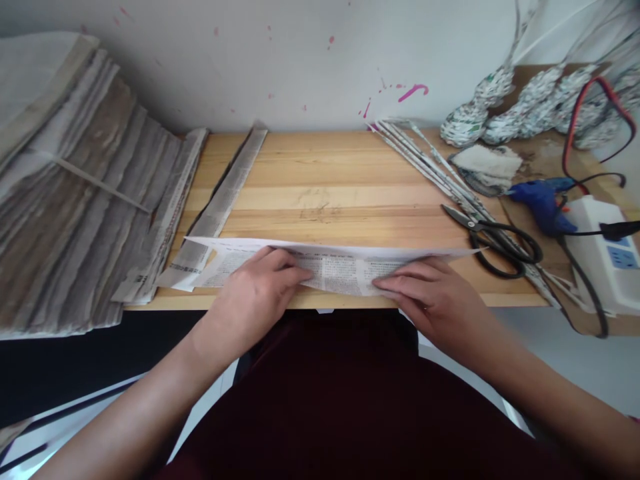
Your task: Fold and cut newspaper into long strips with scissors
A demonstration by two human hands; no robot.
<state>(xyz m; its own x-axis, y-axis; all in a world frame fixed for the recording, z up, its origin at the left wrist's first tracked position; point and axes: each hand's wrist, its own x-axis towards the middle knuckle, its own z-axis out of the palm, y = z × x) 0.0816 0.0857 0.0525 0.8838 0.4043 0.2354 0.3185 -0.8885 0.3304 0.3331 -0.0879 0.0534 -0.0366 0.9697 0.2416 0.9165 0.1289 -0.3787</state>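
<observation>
A sheet of newspaper (340, 272) lies lengthwise along the table's front edge, its far edge raised in a fold that runs left to right. My left hand (267, 283) grips the sheet left of its middle, thumb and fingers pressed together on the paper. On the right half, my right hand (425, 287) pinches the same sheet with its fingers bent over it. Some fingertips of both hands are hidden behind the paper. Beyond the sheet's left end lies a narrow newspaper strip (233, 183), partly covered by it.
A tall stack of newspaper (95, 173) stands at left. Rolled paper sticks (425, 163), black scissors (493, 233), a cloth (487, 167), a blue glue gun (543, 203) and a white power strip (603, 250) lie at right. Woven paper pieces (525, 107) lean by the wall.
</observation>
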